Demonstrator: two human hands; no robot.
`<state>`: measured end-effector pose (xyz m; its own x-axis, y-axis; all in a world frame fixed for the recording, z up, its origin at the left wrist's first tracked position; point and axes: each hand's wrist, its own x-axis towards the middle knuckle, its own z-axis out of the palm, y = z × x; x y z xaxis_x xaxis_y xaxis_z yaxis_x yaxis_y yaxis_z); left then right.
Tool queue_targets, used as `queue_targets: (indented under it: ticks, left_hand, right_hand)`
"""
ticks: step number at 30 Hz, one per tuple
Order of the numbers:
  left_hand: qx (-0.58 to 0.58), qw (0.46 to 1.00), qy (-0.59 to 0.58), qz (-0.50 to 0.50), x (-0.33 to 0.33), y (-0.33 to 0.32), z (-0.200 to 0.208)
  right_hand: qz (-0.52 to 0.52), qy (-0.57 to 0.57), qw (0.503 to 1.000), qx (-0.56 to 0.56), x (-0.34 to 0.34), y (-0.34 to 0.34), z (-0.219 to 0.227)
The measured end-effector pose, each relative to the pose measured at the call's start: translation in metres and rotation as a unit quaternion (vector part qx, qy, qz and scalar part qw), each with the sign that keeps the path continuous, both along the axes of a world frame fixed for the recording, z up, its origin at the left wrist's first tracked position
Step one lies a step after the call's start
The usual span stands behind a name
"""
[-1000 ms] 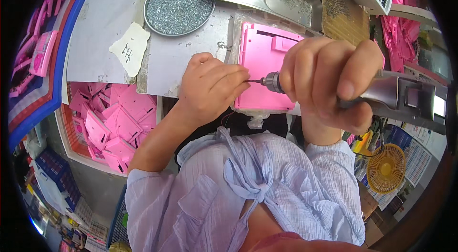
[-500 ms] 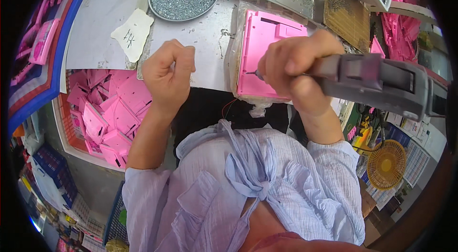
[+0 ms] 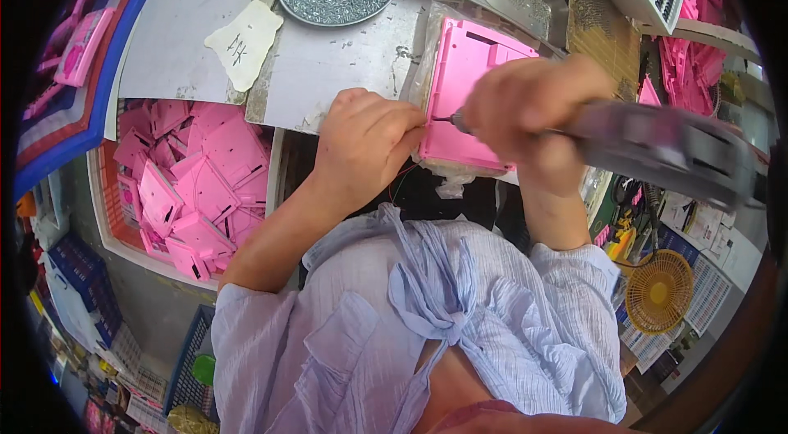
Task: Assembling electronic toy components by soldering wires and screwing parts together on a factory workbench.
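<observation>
Pink, the panel (image 3: 460, 77) lies at one o'clock from view centre; the left hand (image 3: 365, 138), bunched near its eight-o'clock edge, whether pinching anything I cannot tell, should give the bit (image 3: 443, 119) room while the right hand (image 3: 533, 110), wrapped round the driver (image 3: 669, 146), presses squarely.

The panel (image 3: 461, 81) — flat, pink, dark-slotted near its top — lies right of centre in the frame's upper half. The driver (image 3: 669, 145), grey and blurred, points left across it, its thin bit (image 3: 444, 119) near the panel's left edge.
</observation>
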<state>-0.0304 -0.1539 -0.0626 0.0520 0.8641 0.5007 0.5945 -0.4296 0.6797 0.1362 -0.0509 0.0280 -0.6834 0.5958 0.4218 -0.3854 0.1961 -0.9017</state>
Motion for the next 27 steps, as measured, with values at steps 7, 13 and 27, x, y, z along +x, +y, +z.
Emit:
queue_targets:
  ticks: [7, 13, 27]
  left_hand:
    - [0.001, 1.000, -0.001, -0.027, 0.006, -0.002, 0.004]
    - [-0.057, 0.992, 0.016, -0.114, 0.001, 0.001, 0.023]
    - [-0.115, 0.970, 0.157, -0.144, 0.009, 0.019, 0.028]
  right_hand:
    - [-0.045, 0.034, 0.995, -0.081, 0.001, -0.019, 0.017]
    - [-0.047, 0.044, 0.993, -0.100, 0.009, -0.037, 0.001]
    - [-0.036, 0.040, 0.998, 0.017, 0.025, -0.024, -0.017]
